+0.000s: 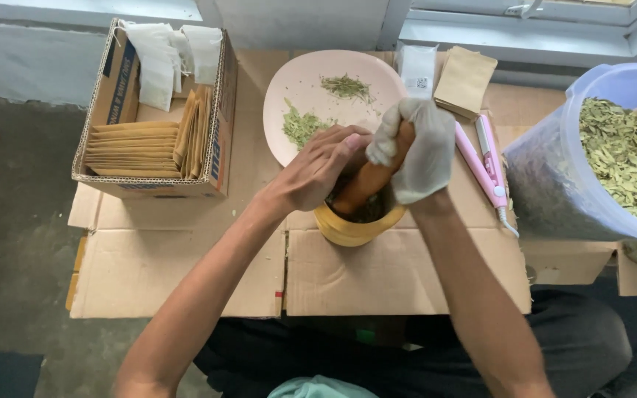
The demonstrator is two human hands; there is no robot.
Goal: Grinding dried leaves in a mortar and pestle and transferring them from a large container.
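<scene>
Mortar (354, 227): yellow, on flattened cardboard (399, 273), directly under both hands; judged heavy, rigid, best steadied at the rim. Left hand (318, 171): bare, fingers curled over the rim. Right hand (416, 151): white-gloved, fingers closed around the pestle (366, 183); wooden, stiff, gripped at its top. Leaves inside mostly hidden. Beyond the fingers: pink plate (311, 81). Right: tub (591, 169) of dried leaves, cut off.

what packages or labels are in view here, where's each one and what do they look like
Cardboard box: upper left on the flattened cardboard, open-topped, brown with blue print on its walls.
Brown paper pouches: stacked flat inside the box, plain tan.
White filter bags: at the box's far end, soft and pale.
White sachet: right of the pink plate, small, with a dark printed square.
Kraft pouch: beside the sachet, flat, plain brown.
</scene>
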